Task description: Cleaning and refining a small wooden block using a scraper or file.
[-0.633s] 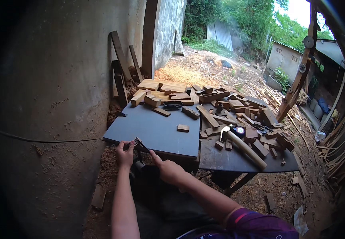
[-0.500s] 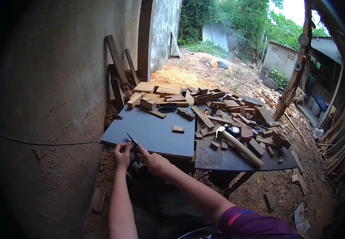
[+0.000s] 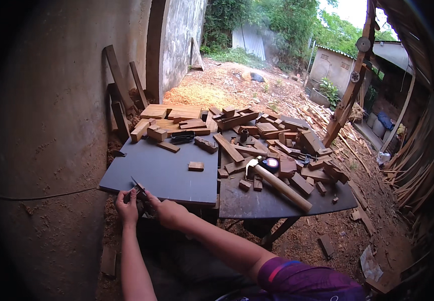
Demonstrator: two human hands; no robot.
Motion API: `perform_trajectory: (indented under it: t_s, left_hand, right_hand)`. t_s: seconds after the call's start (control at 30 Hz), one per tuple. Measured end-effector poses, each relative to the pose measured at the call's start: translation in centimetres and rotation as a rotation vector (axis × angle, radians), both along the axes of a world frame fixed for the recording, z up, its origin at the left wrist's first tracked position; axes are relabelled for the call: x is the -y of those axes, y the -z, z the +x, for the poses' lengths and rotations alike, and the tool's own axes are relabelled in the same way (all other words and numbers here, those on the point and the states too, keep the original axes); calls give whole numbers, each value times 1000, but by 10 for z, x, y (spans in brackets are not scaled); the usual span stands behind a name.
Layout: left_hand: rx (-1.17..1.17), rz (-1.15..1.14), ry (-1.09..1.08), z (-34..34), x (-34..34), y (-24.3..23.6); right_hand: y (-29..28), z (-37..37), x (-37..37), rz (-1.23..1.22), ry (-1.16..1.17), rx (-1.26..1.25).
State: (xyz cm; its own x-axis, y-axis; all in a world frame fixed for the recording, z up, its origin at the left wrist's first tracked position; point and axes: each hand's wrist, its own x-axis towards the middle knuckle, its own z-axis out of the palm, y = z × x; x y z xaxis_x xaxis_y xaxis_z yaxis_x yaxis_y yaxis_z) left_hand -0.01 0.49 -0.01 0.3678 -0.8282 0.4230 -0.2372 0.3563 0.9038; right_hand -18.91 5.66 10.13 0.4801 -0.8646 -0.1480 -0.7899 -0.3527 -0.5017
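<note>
Left hand [image 3: 128, 209]: your fingers pinch a small dark piece [image 3: 127, 198] at the grey board's [image 3: 161, 168] near edge
Right hand [image 3: 170, 212]: your closed fingers grip a thin blade [image 3: 137, 184], same edge

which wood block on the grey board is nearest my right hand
The small block alone toward the right of the grey board; others sit farther back.

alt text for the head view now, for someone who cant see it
A person's right hand grips a thin-bladed tool beside their left hand, which pinches something small and dark, at the near edge of a grey tabletop. To the right, a wooden-handled claw hammer lies among scattered wood blocks on a darker table.
</note>
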Motion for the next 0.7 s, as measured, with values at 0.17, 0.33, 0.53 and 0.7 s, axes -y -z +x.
perform_trajectory:
  t_s: [0.17, 0.33, 0.53, 0.7]
  left_hand:
    - [-94, -21, 81, -5, -3, -3]
    - [-164, -5, 104, -7, -5, 1]
    - [-11, -32, 12, 0, 5, 9]
    - [78, 2, 43, 18, 11, 11]
  right_hand:
    - [14, -3, 9, -18, -25, 114]
    - [-6, -36, -27, 136, -39, -1]
    - [5, -9, 7, 43, -36, 96]
    - [12, 1, 18, 16, -33, 116]
